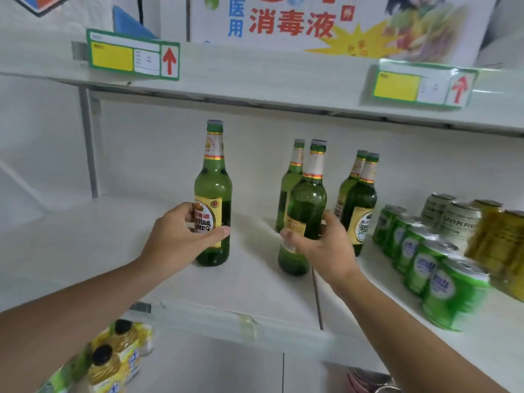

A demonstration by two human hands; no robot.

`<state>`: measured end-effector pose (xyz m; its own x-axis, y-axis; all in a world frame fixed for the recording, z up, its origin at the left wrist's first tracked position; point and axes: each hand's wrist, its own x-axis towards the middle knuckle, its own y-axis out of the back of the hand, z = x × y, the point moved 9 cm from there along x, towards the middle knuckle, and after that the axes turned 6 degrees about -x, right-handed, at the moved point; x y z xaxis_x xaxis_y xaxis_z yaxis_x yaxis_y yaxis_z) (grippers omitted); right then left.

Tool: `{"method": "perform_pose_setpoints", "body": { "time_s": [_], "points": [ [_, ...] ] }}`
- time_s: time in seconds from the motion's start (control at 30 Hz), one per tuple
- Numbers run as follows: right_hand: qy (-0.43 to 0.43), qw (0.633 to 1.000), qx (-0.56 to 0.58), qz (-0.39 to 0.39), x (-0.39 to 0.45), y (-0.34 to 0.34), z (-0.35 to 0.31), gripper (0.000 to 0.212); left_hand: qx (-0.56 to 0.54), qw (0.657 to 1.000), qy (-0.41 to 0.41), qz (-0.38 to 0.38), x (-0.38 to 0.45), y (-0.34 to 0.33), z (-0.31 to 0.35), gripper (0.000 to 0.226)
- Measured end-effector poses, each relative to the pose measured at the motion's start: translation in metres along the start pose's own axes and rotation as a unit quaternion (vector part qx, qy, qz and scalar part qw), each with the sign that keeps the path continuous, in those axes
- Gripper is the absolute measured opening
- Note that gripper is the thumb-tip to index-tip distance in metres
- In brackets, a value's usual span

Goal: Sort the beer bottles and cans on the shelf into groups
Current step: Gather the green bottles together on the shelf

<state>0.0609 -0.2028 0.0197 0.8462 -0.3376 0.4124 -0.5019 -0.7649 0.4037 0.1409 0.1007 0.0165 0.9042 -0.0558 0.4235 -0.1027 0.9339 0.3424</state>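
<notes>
On the white shelf (85, 251) my left hand (181, 236) grips a green beer bottle (213, 180) with a yellow label, standing upright at the middle left. My right hand (320, 245) grips a second green bottle (307, 199), slightly tilted. Behind it stands another green bottle (290, 177). Two more green bottles (360, 199) stand close together further right. A row of green cans (425, 256) runs along the right side, with silver cans (450, 214) and yellow cans (499, 242) behind them.
An upper shelf (255, 78) with two green-framed price tags (133, 53) hangs just above the bottle tops. A cardboard box (326, 21) sits on it. Yellow oil bottles (113, 361) stand on a lower level at the bottom left. A metal upright (88, 143) is at the back left.
</notes>
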Motion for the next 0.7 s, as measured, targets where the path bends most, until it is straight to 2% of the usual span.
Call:
{"method": "perform_pose_setpoints", "body": {
  "time_s": [0.27, 0.47, 0.7],
  "points": [
    [-0.018, 0.999, -0.013, 0.049, -0.029, 0.098, 0.026, 0.068, -0.012, 1.0, 0.0, -0.02, -0.048, -0.071, 0.06, 0.062],
    [-0.054, 0.996, -0.03, 0.065, -0.029, 0.116, 0.048, 0.063, -0.008, 0.999, -0.004, -0.053, -0.076, -0.105, 0.086, 0.052],
    [-0.088, 0.99, -0.047, 0.101, -0.009, 0.125, 0.068, 0.058, -0.016, 0.998, -0.018, -0.066, -0.075, -0.112, 0.1, 0.053]
  ]
}}
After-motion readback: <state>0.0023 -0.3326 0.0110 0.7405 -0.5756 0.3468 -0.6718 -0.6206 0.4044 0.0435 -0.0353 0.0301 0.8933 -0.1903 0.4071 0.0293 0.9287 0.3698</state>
